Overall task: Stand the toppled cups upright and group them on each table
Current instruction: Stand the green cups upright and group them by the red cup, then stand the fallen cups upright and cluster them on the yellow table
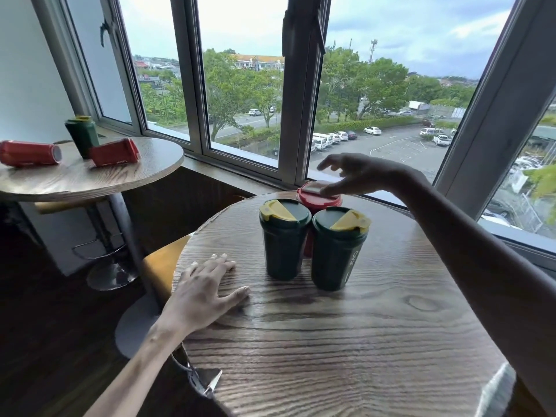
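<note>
Left hand flat, fingers spread — right hand, fingers loose, seemingly touching red cup

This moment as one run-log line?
near table: three cups upright | right hand: open, at red cup | left hand: on table | far table: two cups toppled

My near worktop is brown wood with dark wavy grain. The left green cup and the right green cup are both dark green with yellow lid flaps (the right one has pale lettering down its side). The red cup behind them has a pale grey flap. The far worktop shows the same grain; there the left toppled cup and the right toppled cup are red, the standing cup dark green, yellow-topped.
</note>
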Demonstrator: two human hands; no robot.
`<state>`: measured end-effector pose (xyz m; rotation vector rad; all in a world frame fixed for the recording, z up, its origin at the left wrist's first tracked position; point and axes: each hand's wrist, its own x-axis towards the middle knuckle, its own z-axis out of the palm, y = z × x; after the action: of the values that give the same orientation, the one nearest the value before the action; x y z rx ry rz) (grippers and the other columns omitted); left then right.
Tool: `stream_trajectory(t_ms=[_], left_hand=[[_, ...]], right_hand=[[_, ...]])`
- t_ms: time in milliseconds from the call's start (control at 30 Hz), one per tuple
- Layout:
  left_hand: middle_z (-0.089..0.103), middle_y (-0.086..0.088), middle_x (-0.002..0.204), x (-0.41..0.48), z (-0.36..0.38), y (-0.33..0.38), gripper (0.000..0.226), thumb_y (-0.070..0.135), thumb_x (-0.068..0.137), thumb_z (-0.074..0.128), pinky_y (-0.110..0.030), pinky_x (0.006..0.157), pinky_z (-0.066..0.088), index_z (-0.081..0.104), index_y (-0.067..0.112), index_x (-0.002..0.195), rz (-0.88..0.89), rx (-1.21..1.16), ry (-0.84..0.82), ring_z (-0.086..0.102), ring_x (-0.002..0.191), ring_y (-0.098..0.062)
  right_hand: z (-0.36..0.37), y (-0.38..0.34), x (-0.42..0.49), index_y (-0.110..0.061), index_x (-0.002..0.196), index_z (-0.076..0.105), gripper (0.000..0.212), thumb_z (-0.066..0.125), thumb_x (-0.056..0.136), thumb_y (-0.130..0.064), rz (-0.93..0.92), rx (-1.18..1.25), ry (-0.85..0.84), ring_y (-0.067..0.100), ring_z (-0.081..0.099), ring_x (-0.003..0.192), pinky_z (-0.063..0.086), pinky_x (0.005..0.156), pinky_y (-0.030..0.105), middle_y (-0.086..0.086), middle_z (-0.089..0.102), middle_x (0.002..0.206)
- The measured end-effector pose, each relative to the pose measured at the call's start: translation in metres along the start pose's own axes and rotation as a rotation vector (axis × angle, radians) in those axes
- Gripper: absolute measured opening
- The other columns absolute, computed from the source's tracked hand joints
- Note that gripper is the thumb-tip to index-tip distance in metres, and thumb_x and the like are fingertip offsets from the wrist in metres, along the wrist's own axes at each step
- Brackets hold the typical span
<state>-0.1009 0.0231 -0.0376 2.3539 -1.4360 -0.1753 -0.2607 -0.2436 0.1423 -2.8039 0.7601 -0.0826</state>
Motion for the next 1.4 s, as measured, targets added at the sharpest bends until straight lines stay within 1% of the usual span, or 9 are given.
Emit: stream_trajectory(t_ms=[100, 200, 333, 433, 600, 733, 900, 1200, 1400], left_hand=[[0.036, 0.002, 0.151, -0.003, 0.001, 0.002, 0.086, 0.077, 0.076, 0.041, -0.039, 0.117, 0.011, 0.037, 0.022, 0.142, 0.017, -0.045, 0.045, 0.03, 0.139, -0.016], [0.06, -0.004, 0.126, -0.006, 0.0, 0.005, 0.064, 0.057, 0.081, 0.059, -0.037, 0.102, 0.039, 0.051, 0.017, 0.131, 0.027, -0.104, 0.16, 0.054, 0.115, -0.018], [0.069, -0.002, 0.107, -0.018, 0.002, 0.005, 0.046, 0.055, 0.084, 0.058, -0.033, 0.08, 0.053, 0.06, 0.02, 0.113, 0.006, -0.139, 0.28, 0.064, 0.088, -0.012], [0.068, 0.007, 0.105, -0.044, 0.011, 0.009, 0.042, 0.057, 0.085, 0.057, -0.036, 0.085, 0.053, 0.062, 0.024, 0.11, 0.021, -0.244, 0.271, 0.063, 0.082, -0.002], [0.063, 0.013, 0.119, -0.116, 0.021, -0.001, 0.041, 0.059, 0.082, 0.054, -0.043, 0.101, 0.044, 0.065, 0.028, 0.106, 0.04, -0.296, 0.33, 0.056, 0.115, -0.005], [0.068, 0.01, 0.108, -0.189, 0.009, -0.021, 0.038, 0.053, 0.083, 0.054, -0.038, 0.092, 0.05, 0.066, 0.024, 0.105, -0.085, -0.152, 0.423, 0.064, 0.1, -0.01], [0.071, 0.006, 0.105, -0.296, -0.005, -0.056, 0.053, 0.059, 0.077, 0.043, -0.033, 0.083, 0.051, 0.068, 0.021, 0.106, -0.404, 0.091, 0.375, 0.068, 0.093, -0.017], [0.065, 0.007, 0.112, -0.495, -0.004, -0.109, 0.07, 0.069, 0.071, 0.027, -0.034, 0.089, 0.042, 0.061, 0.025, 0.115, -1.072, 0.188, 0.32, 0.062, 0.106, -0.017], [0.066, 0.002, 0.109, -0.57, 0.004, -0.122, 0.068, 0.067, 0.075, 0.033, -0.036, 0.087, 0.048, 0.062, 0.019, 0.114, -1.335, 0.206, 0.472, 0.064, 0.101, -0.02]], right_hand=[[0.001, -0.008, -0.046, -0.016, 0.127, 0.052, 0.048, 0.068, 0.085, -0.031, -0.104, -0.031, 0.353, 0.025, 0.053, 0.116, 0.044, 0.092, 0.032, 0.012, 0.053, 0.131], [0.021, -0.018, -0.095, -0.021, 0.11, 0.06, 0.03, 0.064, 0.082, -0.033, -0.13, -0.029, 0.698, 0.018, 0.053, 0.094, 0.046, 0.084, 0.038, 0.006, 0.059, 0.108], [0.073, -0.039, -0.149, -0.022, 0.093, 0.062, 0.019, 0.057, 0.078, -0.034, -0.103, 0.072, 0.838, 0.01, 0.045, 0.08, 0.042, 0.073, 0.031, -0.004, 0.056, 0.087], [0.123, -0.052, -0.172, -0.025, 0.094, 0.061, 0.023, 0.056, 0.076, -0.038, -0.075, 0.172, 0.721, 0.015, 0.053, 0.084, 0.049, 0.077, 0.038, -0.005, 0.058, 0.089], [0.175, -0.088, -0.19, -0.027, 0.121, 0.054, 0.046, 0.064, 0.08, -0.043, -0.075, 0.192, 0.378, 0.016, 0.052, 0.113, 0.044, 0.092, 0.032, -0.005, 0.055, 0.118], [0.192, -0.144, -0.193, -0.032, 0.128, 0.049, 0.051, 0.062, 0.081, -0.047, -0.19, 0.174, 0.273, 0.013, 0.047, 0.121, 0.041, 0.098, 0.033, -0.009, 0.051, 0.128], [0.219, -0.225, -0.197, -0.036, 0.123, 0.05, 0.043, 0.058, 0.083, -0.051, -0.412, 0.115, 0.129, 0.016, 0.051, 0.114, 0.037, 0.088, 0.029, -0.011, 0.054, 0.125], [0.302, -0.388, -0.194, -0.03, 0.124, 0.047, 0.057, 0.046, 0.078, -0.064, -0.911, -0.03, -0.252, 0.018, 0.051, 0.119, 0.041, 0.092, 0.03, -0.006, 0.054, 0.123], [0.336, -0.481, -0.194, -0.034, 0.135, 0.039, 0.061, 0.056, 0.082, -0.057, -1.184, -0.105, -0.407, 0.017, 0.045, 0.128, 0.037, 0.1, 0.028, -0.006, 0.048, 0.138]])
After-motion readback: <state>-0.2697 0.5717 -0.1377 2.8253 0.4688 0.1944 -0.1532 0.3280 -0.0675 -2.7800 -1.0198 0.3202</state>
